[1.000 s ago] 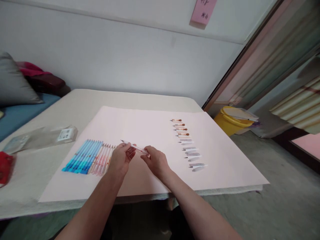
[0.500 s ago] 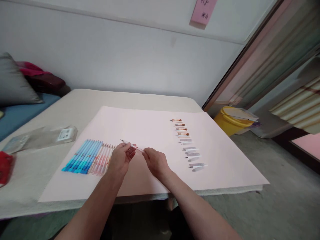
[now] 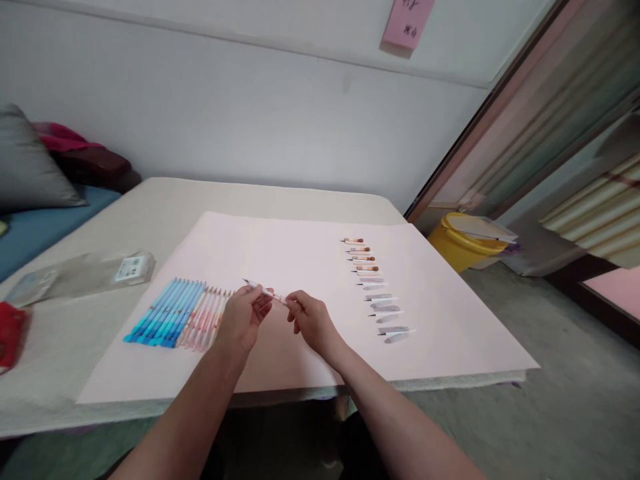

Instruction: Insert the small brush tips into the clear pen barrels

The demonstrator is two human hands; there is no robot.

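Observation:
My left hand point(image 3: 244, 315) pinches a slim white pen with reddish markings point(image 3: 275, 295), its dark pointed tip aimed up and to the left. At the pen's other end, the thumb and fingertips of my right hand point(image 3: 311, 320) close on it; the other fingers are loosely bent. The pen is held above the pale pink sheet point(image 3: 280, 247). Just left of my left hand lies a row of pinkish-white pens point(image 3: 201, 317), partly hidden by that hand. Several blue pens point(image 3: 165, 313) lie side by side next to them.
A column of short dark-tipped pieces, some with brown ends point(image 3: 367, 259) and some grey point(image 3: 390, 309), runs down the sheet's right side. A clear plastic bag point(image 3: 85, 279) and a red object point(image 3: 11, 337) are at the left. A yellow bin point(image 3: 450, 243) stands beyond the right edge.
My right hand's fingers have loosened and uncurled somewhat at the pen's end. My left hand and the pen have barely moved; the laid-out pens are unchanged.

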